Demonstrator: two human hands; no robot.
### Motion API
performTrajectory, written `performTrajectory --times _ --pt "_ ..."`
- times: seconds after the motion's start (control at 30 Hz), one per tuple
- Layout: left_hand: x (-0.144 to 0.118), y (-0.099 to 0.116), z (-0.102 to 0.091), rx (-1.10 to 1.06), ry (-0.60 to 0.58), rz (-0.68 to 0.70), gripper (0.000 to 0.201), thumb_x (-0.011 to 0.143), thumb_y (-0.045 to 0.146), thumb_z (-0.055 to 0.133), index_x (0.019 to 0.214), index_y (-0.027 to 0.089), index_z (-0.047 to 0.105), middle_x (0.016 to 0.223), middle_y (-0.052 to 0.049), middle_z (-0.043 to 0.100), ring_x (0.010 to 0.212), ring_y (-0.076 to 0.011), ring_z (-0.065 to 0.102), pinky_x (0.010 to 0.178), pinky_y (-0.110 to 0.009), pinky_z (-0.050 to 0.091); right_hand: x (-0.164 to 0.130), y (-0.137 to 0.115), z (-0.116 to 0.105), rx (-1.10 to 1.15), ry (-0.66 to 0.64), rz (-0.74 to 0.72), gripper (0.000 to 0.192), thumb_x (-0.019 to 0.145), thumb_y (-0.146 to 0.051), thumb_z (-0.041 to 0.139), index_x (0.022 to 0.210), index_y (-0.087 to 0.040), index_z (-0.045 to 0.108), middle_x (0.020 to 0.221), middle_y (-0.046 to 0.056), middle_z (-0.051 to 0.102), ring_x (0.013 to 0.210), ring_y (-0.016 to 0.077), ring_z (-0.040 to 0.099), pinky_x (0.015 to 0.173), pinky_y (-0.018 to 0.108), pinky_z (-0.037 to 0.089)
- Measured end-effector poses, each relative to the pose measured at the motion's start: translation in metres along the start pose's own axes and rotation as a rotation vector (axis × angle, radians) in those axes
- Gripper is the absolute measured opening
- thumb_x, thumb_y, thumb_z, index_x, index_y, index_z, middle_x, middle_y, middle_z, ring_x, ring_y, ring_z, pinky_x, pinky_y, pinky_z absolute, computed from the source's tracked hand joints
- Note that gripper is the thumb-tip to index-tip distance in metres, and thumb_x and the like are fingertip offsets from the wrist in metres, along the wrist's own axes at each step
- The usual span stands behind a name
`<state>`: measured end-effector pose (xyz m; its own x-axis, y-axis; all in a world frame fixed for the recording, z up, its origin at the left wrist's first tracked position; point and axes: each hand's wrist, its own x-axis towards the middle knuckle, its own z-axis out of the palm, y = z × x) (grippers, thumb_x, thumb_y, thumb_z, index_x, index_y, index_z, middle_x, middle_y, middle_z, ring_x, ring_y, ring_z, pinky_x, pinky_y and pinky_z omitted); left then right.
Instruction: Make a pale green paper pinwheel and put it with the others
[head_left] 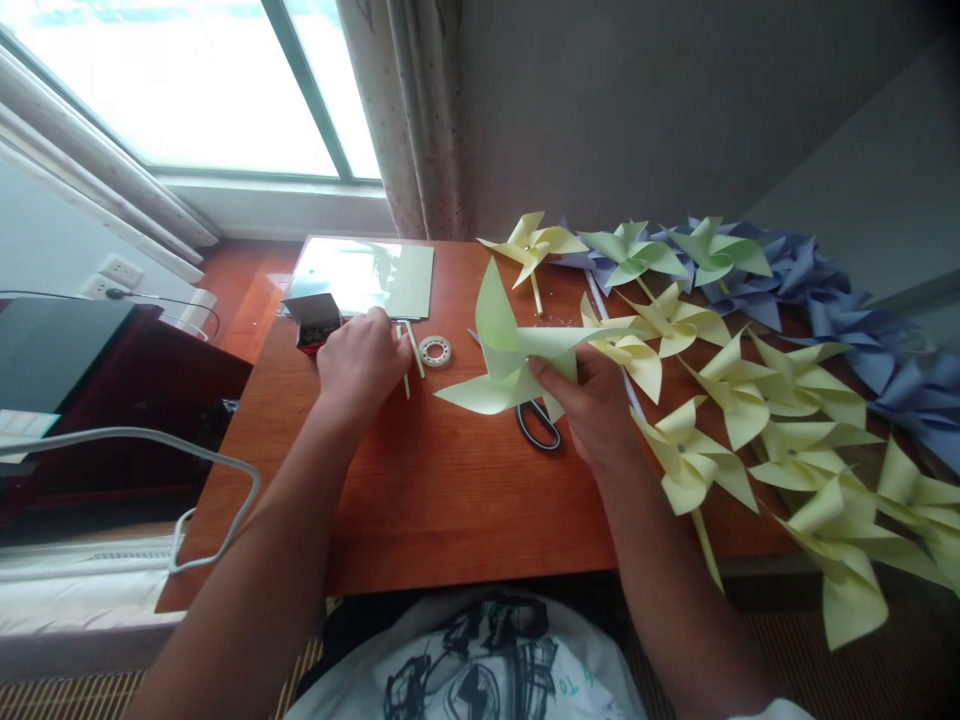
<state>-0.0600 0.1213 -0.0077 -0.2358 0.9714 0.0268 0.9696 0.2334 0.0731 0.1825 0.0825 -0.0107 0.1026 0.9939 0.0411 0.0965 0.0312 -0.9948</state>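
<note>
My right hand [600,405] holds a light green paper pinwheel [499,330] above the table, thumb pressed near its centre. No stick shows on this pinwheel. My left hand [364,355] is curled over the thin pale paper sticks [415,350], its thumb and fingers closed around one of them; the fingertips are partly hidden. Just left of that hand stands a small open box [313,320] with dark contents. A roll of tape [435,350] lies to the right of the sticks. Scissors [538,428] with dark handles lie under the green pinwheel, their blades mostly covered.
Several yellow pinwheels [686,455] spread over the table's right side, with green ones [630,252] behind and blue-violet ones [795,275] at the far right. Pale paper sheets [411,280] lie at the back left. A white cable [225,460] loops by the left edge.
</note>
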Motion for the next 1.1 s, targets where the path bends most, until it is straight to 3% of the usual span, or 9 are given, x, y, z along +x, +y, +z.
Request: performTrajectory --times 0.23,0.37,0.43,0.5,0.6,0.7,0.8,0.93,1.1 --pt "-0.001 -0.001 0.001 0.043 -0.008 0.028 0.034 0.089 0.033 0.046 0.102 0.015 0.072 0.104 -0.023 0.074 0.092 -0.0399 0.071 0.072 -0.043 0.05 -0.001 -0.001 -0.001 0.01 -0.006 -0.006 0.027 0.075 -0.04 0.078 0.07 -0.02 0.062 0.063 -0.003 0.057 0.062 0.015 0.055 0.058 0.028 0.047" --pt "-0.004 -0.01 -0.003 -0.059 -0.005 0.008 0.028 0.086 0.034 0.053 0.096 0.018 0.075 0.102 -0.018 0.076 0.091 -0.038 0.07 0.075 -0.043 0.05 -0.001 -0.001 -0.002 0.002 -0.021 0.006 0.026 0.076 -0.041 0.078 0.073 -0.019 0.064 0.065 -0.003 0.059 0.063 0.0153 0.057 0.059 0.028 0.048" --pt "-0.007 -0.014 -0.008 -0.275 0.002 0.02 0.022 0.081 0.031 0.061 0.092 0.02 0.076 0.094 -0.012 0.077 0.089 -0.0326 0.07 0.076 -0.039 0.05 -0.002 -0.002 -0.003 0.003 -0.028 0.016 0.027 0.076 -0.042 0.078 0.075 -0.019 0.065 0.067 -0.002 0.061 0.064 0.0158 0.058 0.059 0.028 0.049" --pt "-0.011 -0.016 -0.016 -0.65 -0.002 0.062 0.019 0.079 0.031 0.067 0.09 0.019 0.076 0.086 -0.008 0.076 0.083 -0.0257 0.068 0.073 -0.034 0.051 -0.003 -0.003 -0.003 0.035 -0.046 0.035 0.026 0.076 -0.041 0.079 0.077 -0.019 0.066 0.07 -0.001 0.064 0.067 0.0167 0.06 0.06 0.029 0.05" --pt "-0.02 -0.007 -0.029 -1.231 -0.104 0.079 0.021 0.08 0.033 0.072 0.094 0.018 0.077 0.088 -0.005 0.073 0.076 -0.0177 0.066 0.074 -0.03 0.053 -0.005 -0.006 -0.004 0.17 -0.114 0.092 0.02 0.078 -0.035 0.078 0.084 -0.019 0.071 0.075 0.001 0.069 0.068 0.0177 0.063 0.062 0.03 0.052" --pt "-0.029 0.01 -0.036 -1.599 -0.217 0.113 0.018 0.08 0.028 0.076 0.095 0.018 0.074 0.087 -0.003 0.069 0.073 -0.0143 0.065 0.072 -0.028 0.054 -0.008 -0.007 -0.007 0.316 -0.186 0.121 0.017 0.077 -0.03 0.079 0.09 -0.02 0.074 0.081 0.003 0.074 0.07 0.0187 0.065 0.066 0.033 0.055" --pt "-0.036 0.025 -0.038 -1.774 -0.358 0.141 0.014 0.082 0.025 0.074 0.093 0.016 0.074 0.082 -0.003 0.066 0.068 -0.0115 0.061 0.065 -0.023 0.051 -0.008 -0.008 -0.01 0.353 -0.233 0.005 0.018 0.072 -0.029 0.083 0.087 -0.023 0.073 0.083 0.004 0.074 0.073 0.0209 0.066 0.063 0.034 0.056" --pt "-0.041 0.036 -0.034 -1.908 -0.481 0.176 0.01 0.084 0.025 0.073 0.088 0.016 0.074 0.078 -0.004 0.063 0.068 -0.0121 0.057 0.061 -0.022 0.047 -0.005 -0.012 -0.01 0.408 -0.509 -0.22 0.018 0.07 -0.035 0.084 0.076 -0.026 0.07 0.072 0.004 0.07 0.068 0.0222 0.065 0.059 0.035 0.056" --pt "-0.046 0.039 -0.02 -2.031 -0.562 0.153 0.01 0.083 0.023 0.074 0.09 0.015 0.076 0.073 -0.003 0.06 0.066 -0.011 0.053 0.058 -0.022 0.044 -0.003 -0.015 -0.009 0.385 -0.761 -0.272 0.012 0.08 -0.037 0.076 0.082 -0.025 0.076 0.076 0.006 0.072 0.073 0.0227 0.068 0.067 0.035 0.056"
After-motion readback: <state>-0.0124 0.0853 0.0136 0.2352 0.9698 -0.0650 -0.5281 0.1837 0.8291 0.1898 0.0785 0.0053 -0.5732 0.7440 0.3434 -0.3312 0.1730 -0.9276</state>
